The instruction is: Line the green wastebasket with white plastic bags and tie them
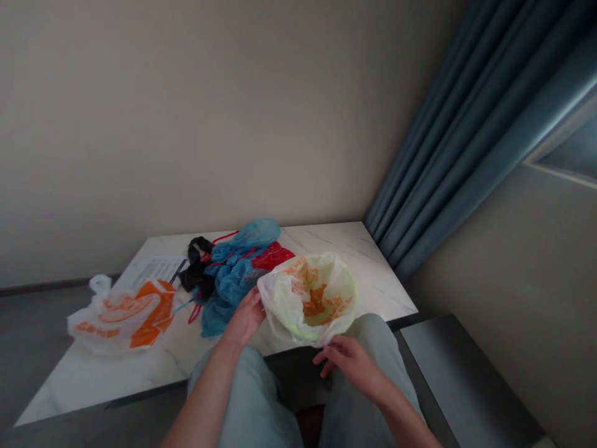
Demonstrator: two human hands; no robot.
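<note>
A round, pale yellow-green bin (pixel 357 292) stands near the table's front edge. Lining it is a white plastic bag (pixel 284 302) with orange print, its top folded outward over the rim. My left hand (pixel 249 316) grips the bag's edge at the left side of the rim, fingers partly hidden behind the plastic. At the near side of the rim, my right hand (pixel 342 358) pinches the bag's edge between thumb and fingers, the other fingers curled loosely below. Orange print shows on the bag's inner wall and bottom.
Blue plastic bags (pixel 233 277), a red bag (pixel 273 256) and a black bag (pixel 198 274) lie heaped behind my left hand. Another white-and-orange bag (pixel 125 317) lies at left, beside a printed sheet (pixel 152 272). The marble-patterned table (pixel 373 267) meets the wall; a blue curtain (pixel 448 155) hangs right.
</note>
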